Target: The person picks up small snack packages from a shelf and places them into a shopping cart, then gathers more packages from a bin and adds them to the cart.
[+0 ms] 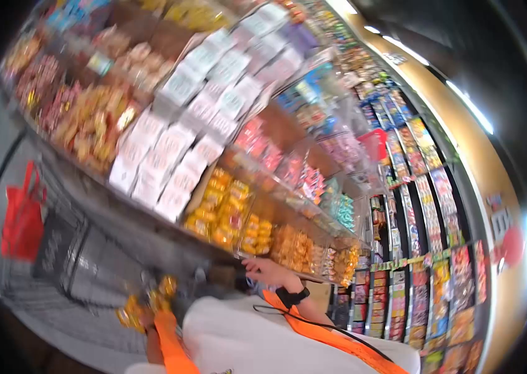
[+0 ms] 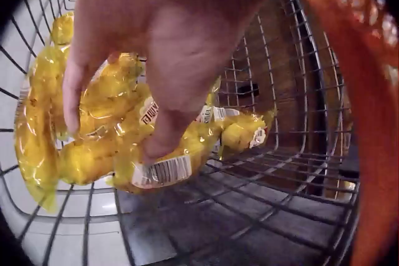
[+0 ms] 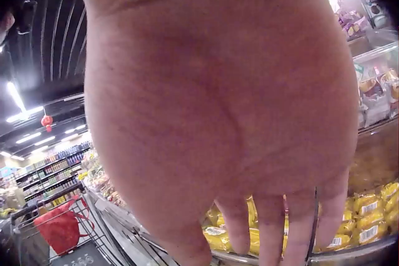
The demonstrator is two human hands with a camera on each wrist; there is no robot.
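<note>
Several shiny yellow packets (image 1: 131, 313) (image 2: 93, 160) are in the left hand (image 1: 147, 320) (image 2: 168, 54), over the wire cart (image 1: 83, 330) (image 2: 312, 160). Its thumb and fingers curl round them in the left wrist view; white barcode labels show, and part of the packets is hidden under the hand. The right hand (image 1: 271, 272) (image 3: 218, 104) is beside the front edge of the display shelf (image 1: 213, 249), its fingers loosely extended and no item visible in it. Similar yellow packets (image 3: 371, 219) lie in the bin by its fingers.
A red bag (image 1: 22, 218) (image 3: 59, 227) hangs at the cart's far end, near a dark panel (image 1: 58, 246). Bins of wrapped sweets and white packs (image 1: 151, 163) line the slanted display. Stocked shelves (image 1: 425, 218) stand to the right.
</note>
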